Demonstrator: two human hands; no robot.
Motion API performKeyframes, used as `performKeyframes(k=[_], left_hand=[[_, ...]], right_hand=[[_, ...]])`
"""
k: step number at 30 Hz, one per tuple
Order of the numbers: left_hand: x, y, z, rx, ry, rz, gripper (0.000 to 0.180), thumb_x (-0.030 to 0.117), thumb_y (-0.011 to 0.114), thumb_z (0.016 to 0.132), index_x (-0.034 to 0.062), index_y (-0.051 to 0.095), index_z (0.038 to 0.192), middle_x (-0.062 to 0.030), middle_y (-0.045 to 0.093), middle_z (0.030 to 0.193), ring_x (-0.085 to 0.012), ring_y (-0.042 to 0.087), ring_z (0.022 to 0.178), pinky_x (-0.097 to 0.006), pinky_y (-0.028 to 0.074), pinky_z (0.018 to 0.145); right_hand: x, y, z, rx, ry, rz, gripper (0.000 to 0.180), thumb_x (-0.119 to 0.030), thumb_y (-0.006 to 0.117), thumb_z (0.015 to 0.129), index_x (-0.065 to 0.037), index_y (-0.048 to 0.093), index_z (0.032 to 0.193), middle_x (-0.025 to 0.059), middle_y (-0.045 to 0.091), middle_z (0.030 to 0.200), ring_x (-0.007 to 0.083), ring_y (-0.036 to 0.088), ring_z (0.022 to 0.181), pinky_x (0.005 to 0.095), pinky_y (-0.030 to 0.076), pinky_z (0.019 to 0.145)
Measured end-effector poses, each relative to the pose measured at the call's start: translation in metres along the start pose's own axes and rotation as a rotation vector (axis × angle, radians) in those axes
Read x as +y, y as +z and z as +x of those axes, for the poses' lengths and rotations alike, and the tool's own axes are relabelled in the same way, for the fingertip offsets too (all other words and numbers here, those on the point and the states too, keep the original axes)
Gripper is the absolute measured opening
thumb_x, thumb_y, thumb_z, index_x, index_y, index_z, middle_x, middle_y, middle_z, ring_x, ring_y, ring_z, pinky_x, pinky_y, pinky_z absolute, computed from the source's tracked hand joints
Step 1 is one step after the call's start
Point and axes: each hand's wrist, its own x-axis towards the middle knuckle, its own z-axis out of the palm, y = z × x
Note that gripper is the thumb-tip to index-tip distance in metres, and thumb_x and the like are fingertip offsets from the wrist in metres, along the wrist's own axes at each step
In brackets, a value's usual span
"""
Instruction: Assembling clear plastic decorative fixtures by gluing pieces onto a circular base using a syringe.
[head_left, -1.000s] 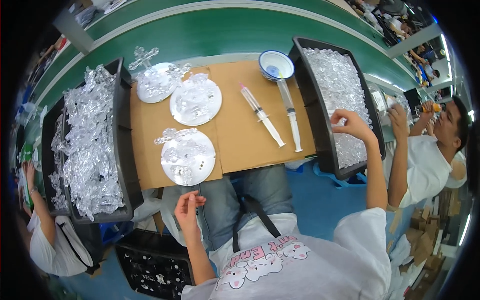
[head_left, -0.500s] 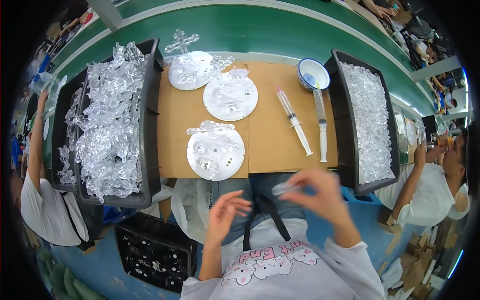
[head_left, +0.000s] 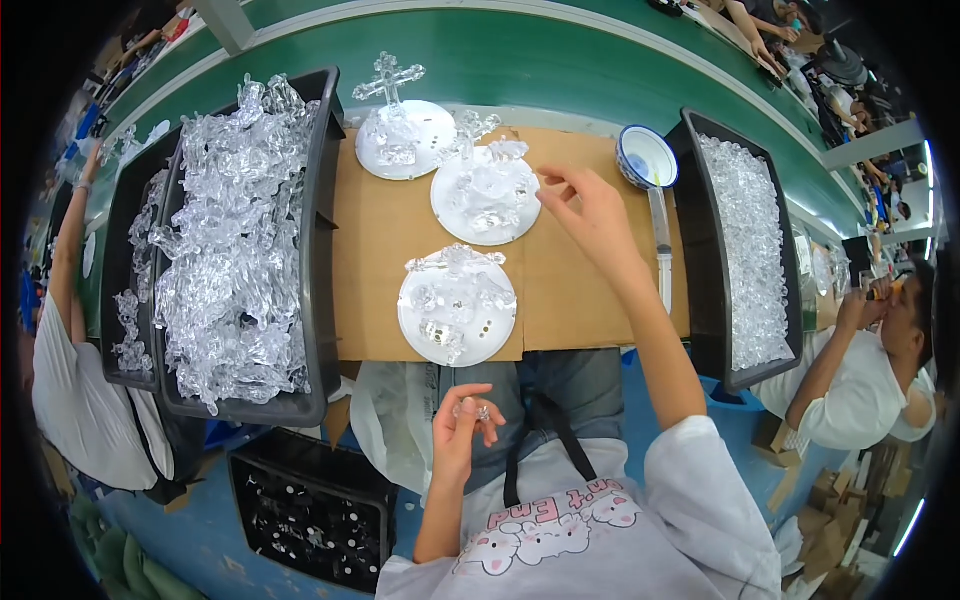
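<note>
Left hand (head_left: 462, 418) pinches what seems a small clear crystal piece (head_left: 481, 411), light, slippery, brittle, below the white disc (head_left: 457, 305); right hand (head_left: 590, 212) pinches nothing visible.

bench centre: cardboard sheet (head_left: 375, 270) bare between left tray and the round discs, open lane front to back.
left flank: tall black tray (head_left: 322, 240) heaped with clear plastic parts (head_left: 235, 230), pile rises above the wall; blocks sideways reach.
right flank: black tray of small clear pieces (head_left: 745, 250), wall stands just beside the syringe (head_left: 662, 245).
mid row: three white discs (head_left: 458, 305) carrying clear ornaments, near one another; narrow gaps only.
back: clear cross (head_left: 388, 80) upright, blue-white bowl (head_left: 646, 157) at the corner.
right hand (head_left: 590, 205): forearm crosses the right strip of cardboard.
left hand (head_left: 462, 420): over the lap, clear of bench edge.
below: black crate (head_left: 310, 505) at left knee.
</note>
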Motion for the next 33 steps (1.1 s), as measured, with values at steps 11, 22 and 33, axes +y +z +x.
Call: performKeyframes(k=[11, 22, 33], left_hand=[[0.0, -0.01, 0.002, 0.082, -0.03, -0.049, 0.027, 0.022, 0.043, 0.101, 0.0011, 0.054, 0.114, -0.0102, 0.064, 0.079, -0.0082, 0.052, 0.057, -0.021, 0.042, 0.051], [0.0, -0.012, 0.005, 0.097, -0.047, -0.018, 0.028, 0.024, 0.043, 0.101, 0.0012, 0.055, 0.114, -0.0097, 0.064, 0.08, -0.0082, 0.053, 0.06, -0.021, 0.043, 0.052], [-0.001, -0.009, 0.008, 0.087, -0.046, -0.006, 0.029, 0.024, 0.043, 0.101, 0.0011, 0.055, 0.113, -0.0095, 0.065, 0.08, -0.0081, 0.054, 0.06, -0.021, 0.043, 0.052]], right_hand=[[0.011, 0.023, 0.021, -0.046, 0.039, -0.129, 0.029, -0.026, 0.065, 0.084, -0.004, 0.067, 0.103, 0.0122, 0.069, 0.087, 0.0223, 0.064, 0.077, 0.0335, 0.05, 0.071], [0.008, 0.012, 0.055, -0.207, -0.098, 0.036, 0.036, -0.031, 0.064, 0.088, -0.006, 0.063, 0.113, 0.0068, 0.065, 0.103, 0.0173, 0.059, 0.094, 0.0308, 0.045, 0.083], [0.004, 0.01, 0.061, -0.22, -0.182, -0.017, 0.033, -0.029, 0.065, 0.088, -0.005, 0.065, 0.11, 0.0076, 0.068, 0.09, 0.0164, 0.059, 0.072, 0.0275, 0.046, 0.067]])
